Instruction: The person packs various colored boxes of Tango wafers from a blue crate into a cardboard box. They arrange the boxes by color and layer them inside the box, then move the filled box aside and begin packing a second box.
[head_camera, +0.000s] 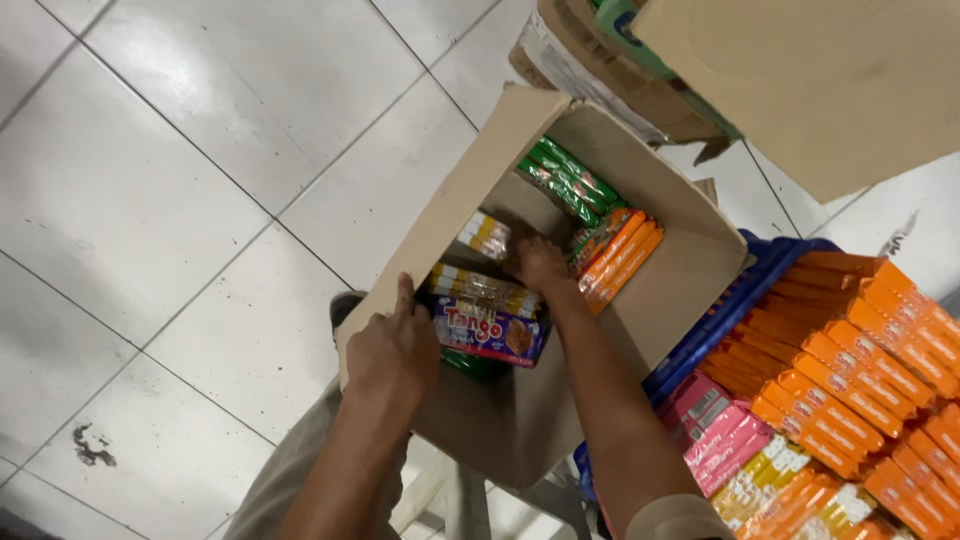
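the left hand (392, 352) grips the near wall of the cardboard box (690, 280), fingers hooked over the rim and thumb up along the edge, so it is closed on the cardboard and steadies it. the right hand (540, 262) is reaching deep into the box, fingers curled down among the packets; whether it has actually pinched one cannot be told, since the fingertips are hidden behind the stock. just beside it lie the yellow packets (485, 235), and nearer the left hand a purple wafer pack (490, 335) sits on its side under another yellow row (485, 288). green packets (572, 182) stand against the far wall and orange packets (618, 257) lean next to the right wrist. to do this well, it seems best to keep the left hand firm on the rim so the tilted box does not tip, and to take one packet flat between thumb and fingers rather than dragging it, as the rows are packed tight and loose ones could slide. a blue crate (715, 325) of orange and pink packs (715, 435) stands to the right, touching the box, on a white tiled floor (180, 180).
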